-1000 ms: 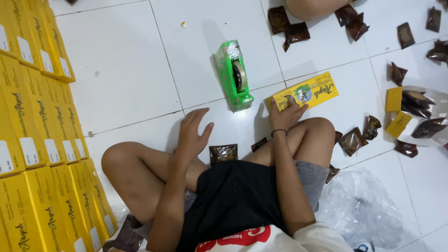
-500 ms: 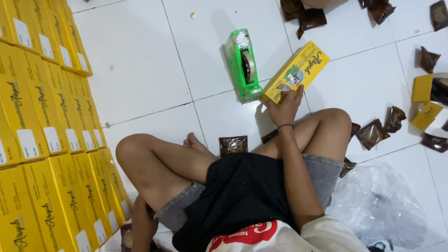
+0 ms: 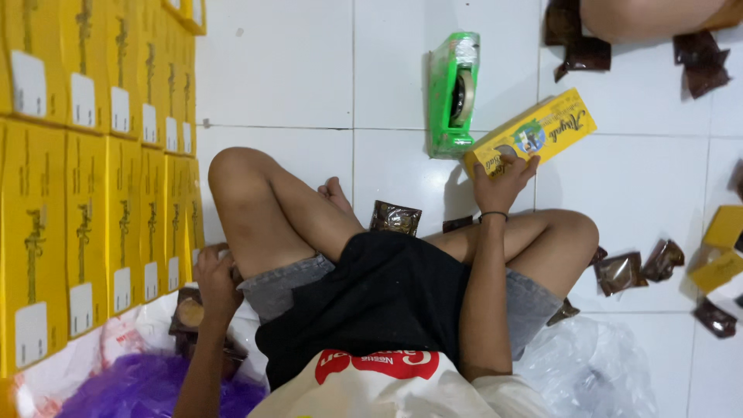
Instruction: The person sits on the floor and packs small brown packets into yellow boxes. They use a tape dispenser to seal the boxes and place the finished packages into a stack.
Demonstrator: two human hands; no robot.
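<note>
Yellow cardboard, a long flat carton [image 3: 532, 136] with a small round picture on its face, is what my right hand [image 3: 501, 179] grasps at its near end, fingers curled over the edge and thumb under; the box lies tilted on the white tiled floor [image 3: 279, 70], its far end pointing up and away from me. Just beside its near end stands a green plastic tape dispenser [image 3: 453, 93], close to the box, though I cannot tell if they touch. My left hand [image 3: 212, 280] is down by my left hip, fingers closed around a small dark brown foil sachet [image 3: 188, 311] above a purple and clear plastic bag [image 3: 131, 383]. I sit cross-legged; one more brown sachet [image 3: 395, 217] lies on the tile between my foot and my shin. Stacked yellow boxes [image 3: 85, 193] run along my left side, and loose brown packets [image 3: 638, 267] are scattered near my right knee.
</note>
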